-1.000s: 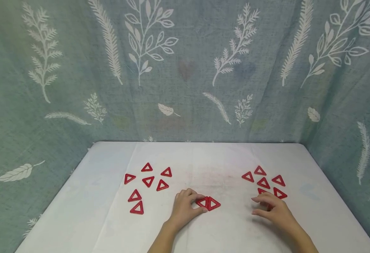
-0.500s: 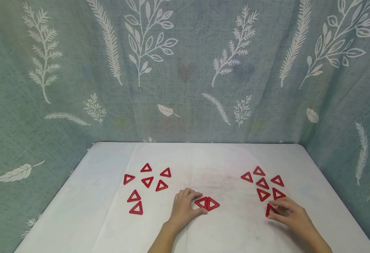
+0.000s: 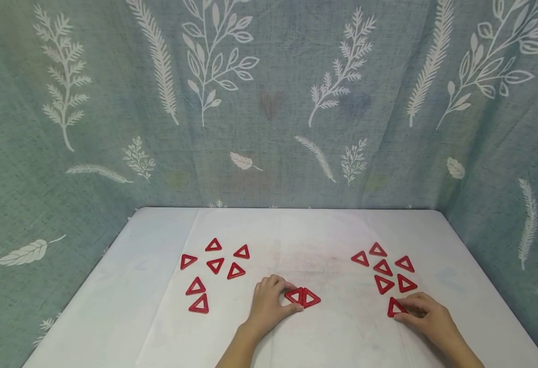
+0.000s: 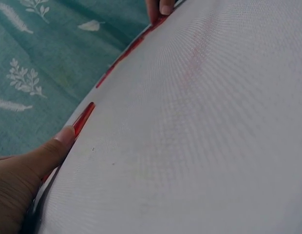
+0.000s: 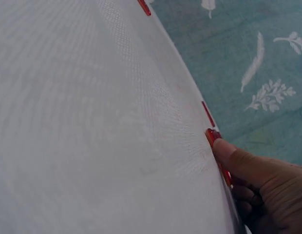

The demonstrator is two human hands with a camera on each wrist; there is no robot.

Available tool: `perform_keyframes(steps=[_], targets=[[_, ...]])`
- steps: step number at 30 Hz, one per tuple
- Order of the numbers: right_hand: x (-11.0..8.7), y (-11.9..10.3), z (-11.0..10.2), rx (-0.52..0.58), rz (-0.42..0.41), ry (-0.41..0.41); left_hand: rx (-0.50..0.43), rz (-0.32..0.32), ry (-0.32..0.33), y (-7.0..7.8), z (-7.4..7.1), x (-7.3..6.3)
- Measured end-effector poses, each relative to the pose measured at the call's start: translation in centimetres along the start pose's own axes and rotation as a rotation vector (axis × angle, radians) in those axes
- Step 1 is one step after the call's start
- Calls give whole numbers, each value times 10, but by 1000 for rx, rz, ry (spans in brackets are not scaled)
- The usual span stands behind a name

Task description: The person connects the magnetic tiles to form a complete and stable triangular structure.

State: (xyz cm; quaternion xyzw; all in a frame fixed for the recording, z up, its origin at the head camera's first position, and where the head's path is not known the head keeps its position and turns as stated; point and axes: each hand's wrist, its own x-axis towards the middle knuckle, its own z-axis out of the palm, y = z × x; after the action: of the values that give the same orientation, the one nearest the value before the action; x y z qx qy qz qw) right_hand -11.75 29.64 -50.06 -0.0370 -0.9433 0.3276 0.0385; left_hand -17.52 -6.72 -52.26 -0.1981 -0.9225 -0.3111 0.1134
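Two hollow red plastic triangles lie side by side at the table's middle in the head view. My left hand (image 3: pixel 269 299) holds the left triangle (image 3: pixel 294 296) between thumb and forefinger; the right triangle (image 3: pixel 311 297) meets it along one edge. In the left wrist view, my left thumb (image 4: pixel 58 144) presses against a red edge. Farther right, my right hand (image 3: pixel 427 317) pinches another red triangle (image 3: pixel 395 307) by its near side, its fingers covering part of that piece. The right wrist view shows the thumb (image 5: pixel 234 153) on this triangle's edge.
Several loose red triangles, one of them a triangle (image 3: pixel 383 267), lie just beyond my right hand. More are scattered left of my left hand, including a triangle (image 3: pixel 215 265). The white table (image 3: pixel 324 337) backs onto a leaf-patterned green curtain (image 3: pixel 269 102).
My right hand has moved right and toward me, off the cluster, and has taken hold of the nearest triangle there. The left hand stays in place on the pair.
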Motion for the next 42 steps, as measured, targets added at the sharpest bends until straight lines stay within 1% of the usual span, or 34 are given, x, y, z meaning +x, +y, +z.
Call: perform_keyframes(steps=[6, 12, 15, 19, 22, 26, 34, 39, 42], targets=[[0, -2, 3, -4, 37, -21, 1, -8, -14, -1, 1, 0], [1, -7, 7, 6, 38, -46, -12, 10, -9, -1, 0, -1], [0, -12, 10, 20, 37, -53, -22, -5, -26, -1, -2, 0], [-1, -18, 15, 22, 33, -41, -24, -22, -55, 0, -2, 0], [-2, -23, 18, 22, 21, -29, -25, -11, -59, 1, -3, -1], [-1, -27, 20, 40, -7, -38, -25, -1, -54, 2, -4, -1], [3, -33, 27, 92, -94, -54, -18, -11, -68, 1, -5, -1], [6, -39, 33, 102, -90, -69, -17, 0, -76, 1, -5, -1], [8, -43, 36, 119, -110, -73, -20, 9, -77, 1, -6, -2]])
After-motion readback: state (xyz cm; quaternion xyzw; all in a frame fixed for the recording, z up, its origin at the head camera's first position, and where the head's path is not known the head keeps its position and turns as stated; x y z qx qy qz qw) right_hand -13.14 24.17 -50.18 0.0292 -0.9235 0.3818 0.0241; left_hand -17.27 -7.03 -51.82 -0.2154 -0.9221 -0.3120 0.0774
